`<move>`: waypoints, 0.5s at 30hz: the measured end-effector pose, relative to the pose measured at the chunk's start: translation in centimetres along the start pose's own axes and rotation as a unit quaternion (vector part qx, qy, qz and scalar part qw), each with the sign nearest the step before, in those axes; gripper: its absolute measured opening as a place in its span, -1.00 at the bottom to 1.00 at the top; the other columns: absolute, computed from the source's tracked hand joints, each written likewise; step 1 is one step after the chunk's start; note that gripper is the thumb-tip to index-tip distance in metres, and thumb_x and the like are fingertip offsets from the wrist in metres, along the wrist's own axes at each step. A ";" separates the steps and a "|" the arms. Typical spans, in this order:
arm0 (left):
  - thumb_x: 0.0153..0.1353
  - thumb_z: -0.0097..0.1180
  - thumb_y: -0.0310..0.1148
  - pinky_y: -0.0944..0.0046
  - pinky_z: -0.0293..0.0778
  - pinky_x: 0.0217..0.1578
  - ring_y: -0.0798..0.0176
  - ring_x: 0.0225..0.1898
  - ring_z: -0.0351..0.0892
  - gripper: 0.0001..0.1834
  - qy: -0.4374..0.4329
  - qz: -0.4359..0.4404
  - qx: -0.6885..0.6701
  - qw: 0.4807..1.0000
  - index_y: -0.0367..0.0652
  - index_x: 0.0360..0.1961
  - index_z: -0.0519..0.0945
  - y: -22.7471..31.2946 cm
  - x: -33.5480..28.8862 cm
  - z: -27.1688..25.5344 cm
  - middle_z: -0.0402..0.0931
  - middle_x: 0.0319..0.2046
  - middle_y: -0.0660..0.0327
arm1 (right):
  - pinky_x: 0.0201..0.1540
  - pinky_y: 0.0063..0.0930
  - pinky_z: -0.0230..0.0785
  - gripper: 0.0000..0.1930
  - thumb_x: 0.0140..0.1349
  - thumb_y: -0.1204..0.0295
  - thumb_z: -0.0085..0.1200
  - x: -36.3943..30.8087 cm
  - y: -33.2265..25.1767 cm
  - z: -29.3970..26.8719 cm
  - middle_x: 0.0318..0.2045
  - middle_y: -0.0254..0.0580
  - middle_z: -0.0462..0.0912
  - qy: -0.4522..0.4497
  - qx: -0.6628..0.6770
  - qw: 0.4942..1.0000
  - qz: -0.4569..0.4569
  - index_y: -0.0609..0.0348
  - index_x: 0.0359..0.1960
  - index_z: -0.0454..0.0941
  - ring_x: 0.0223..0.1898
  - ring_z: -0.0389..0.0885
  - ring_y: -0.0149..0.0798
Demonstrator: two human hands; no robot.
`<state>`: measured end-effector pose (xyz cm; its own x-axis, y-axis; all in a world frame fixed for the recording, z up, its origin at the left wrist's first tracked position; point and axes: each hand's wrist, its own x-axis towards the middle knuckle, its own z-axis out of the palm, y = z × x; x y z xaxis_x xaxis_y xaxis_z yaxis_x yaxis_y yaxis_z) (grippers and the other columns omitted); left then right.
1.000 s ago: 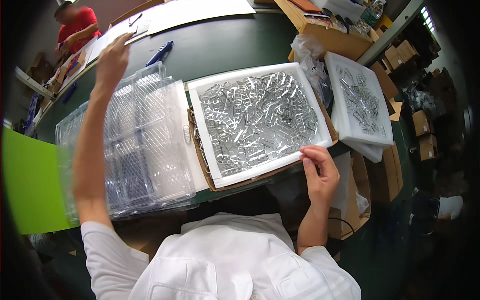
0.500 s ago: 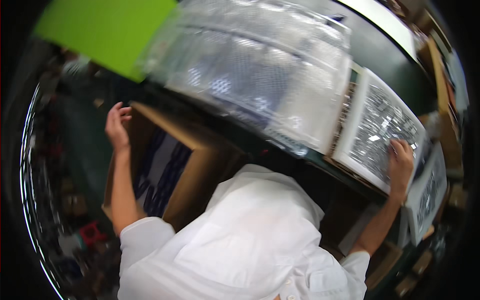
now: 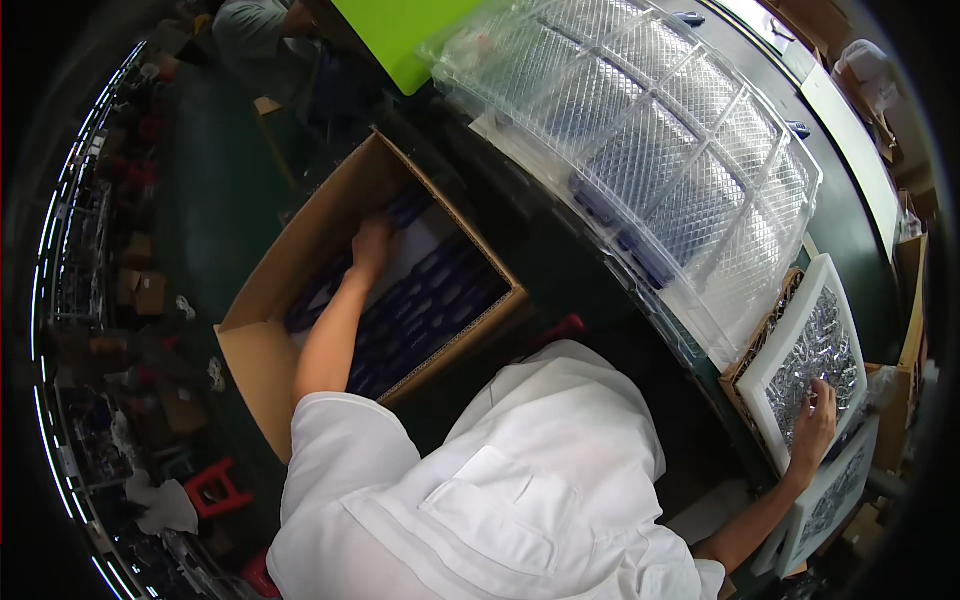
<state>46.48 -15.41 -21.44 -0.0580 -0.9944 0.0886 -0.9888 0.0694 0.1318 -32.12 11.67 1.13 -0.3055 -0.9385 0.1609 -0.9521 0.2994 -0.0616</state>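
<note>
My left hand (image 3: 373, 248) is down inside an open cardboard box (image 3: 262, 355) on the left. Rows of dark blue items (image 3: 425, 305) lie in that box, with a pale sheet (image 3: 418, 243) among them. My left fingers are hidden, so any hold does not show. Far to the right, my right hand (image 3: 815, 425) is at a white-rimmed tray (image 3: 768, 385) of small shiny metal parts (image 3: 815, 345). Its fingers are bent together at the parts; whatever sits between them is too small to make out.
Clear plastic compartment trays (image 3: 690, 150) cover the bench, with dark blue pieces (image 3: 650, 262) beneath. A bright green panel (image 3: 400, 35) stands at the far side. A second white tray (image 3: 825, 510) leans at the right. On the left are a red stool (image 3: 218, 488) and another person (image 3: 255, 28).
My left hand has gone from above the box's far edge down into it. My right hand remains at the metal parts. The whole view has turned and shifted with my head.
</note>
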 end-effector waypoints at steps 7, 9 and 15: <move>0.07 0.39 -0.32 -0.17 0.58 0.13 -0.21 0.20 0.55 -0.31 -0.002 0.062 0.061 0.996 -0.10 0.28 0.52 -0.3 2.6 2.8 0.55 0.19 -0.10 | -0.08 -0.15 0.52 -0.69 0.43 0.56 0.10 -1.0 0.4 -0.1 -0.13 -0.02 0.63 0.024 -0.011 0.999 0.036 0.20 0.19 0.57 -0.16 0.67 0.00; 0.07 0.39 -0.31 -0.18 0.58 0.11 -0.24 0.18 0.56 -0.30 0.010 0.106 0.070 0.992 -0.11 0.29 0.51 -1.3 2.5 2.8 0.55 0.18 -0.13 | -0.15 -0.20 0.52 -0.70 0.48 0.53 0.08 -1.4 1.1 0.9 -0.13 -0.04 0.64 0.087 -0.011 0.996 0.008 0.19 0.20 0.58 -0.22 0.66 -0.05; 0.09 0.36 -0.32 -0.18 0.67 -0.03 -0.22 0.07 0.68 -0.47 -0.071 0.092 0.110 0.987 -0.24 0.11 0.60 -1.6 3.4 2.7 0.57 0.15 -0.14 | -0.30 -0.37 0.54 -0.70 0.52 0.52 0.06 -2.3 1.6 2.3 -0.09 -0.16 0.69 0.123 0.151 0.965 0.176 0.19 0.23 0.60 -0.37 0.61 -0.32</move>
<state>47.53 -19.16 -24.01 -0.2434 -0.9687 -0.0496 -0.9645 0.2471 -0.0927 -32.94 13.87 -1.58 -0.6382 -0.7074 0.3038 -0.7539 0.4943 -0.4328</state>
